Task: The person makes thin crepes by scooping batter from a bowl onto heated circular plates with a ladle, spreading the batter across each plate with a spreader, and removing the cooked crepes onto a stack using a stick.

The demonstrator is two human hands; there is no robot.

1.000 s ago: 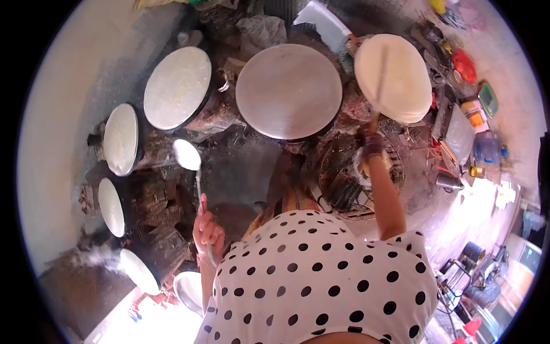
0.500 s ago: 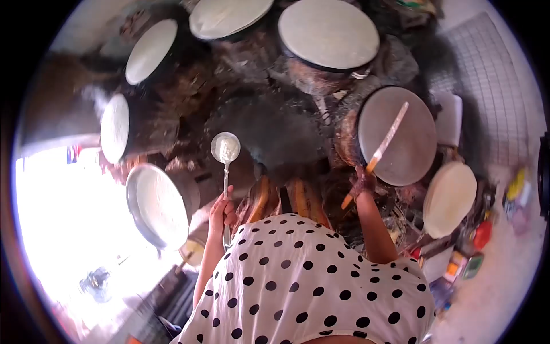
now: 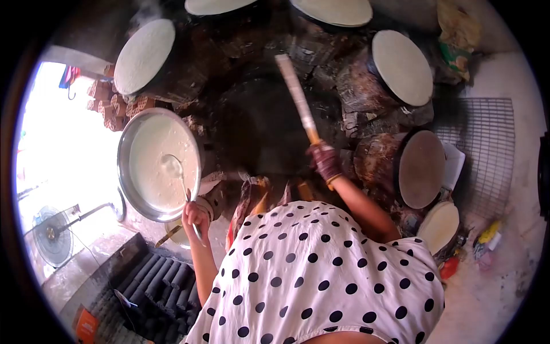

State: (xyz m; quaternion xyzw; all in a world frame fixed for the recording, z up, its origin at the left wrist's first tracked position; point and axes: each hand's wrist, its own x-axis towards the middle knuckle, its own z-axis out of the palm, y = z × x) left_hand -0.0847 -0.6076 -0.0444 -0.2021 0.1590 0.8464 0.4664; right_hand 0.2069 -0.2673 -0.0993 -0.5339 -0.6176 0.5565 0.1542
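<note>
My left hand (image 3: 196,217) is closed around the handle of a metal ladle (image 3: 172,166). The ladle's bowl is in the creamy white batter (image 3: 152,143) of a wide metal basin (image 3: 124,178) on the left. My right hand (image 3: 325,160), in a dark glove, grips a long flat wooden spatula (image 3: 295,94). It points up and away over the dark middle of the stove ring, touching nothing that I can see. To the right of that hand is a grey-brown round griddle (image 3: 421,169) with a bare surface.
Round griddles covered in pale batter stand in an arc, one at the left (image 3: 144,57) and one at the right (image 3: 402,67). Black cylindrical briquettes (image 3: 154,281) lie lower left, near a fan (image 3: 52,236). A wire rack (image 3: 481,155) and a pale round stack (image 3: 440,226) are rightward.
The ladle has gone from in front of me into the basin's batter. The spatula has swung from above the bare griddle to the middle. My view has turned left.
</note>
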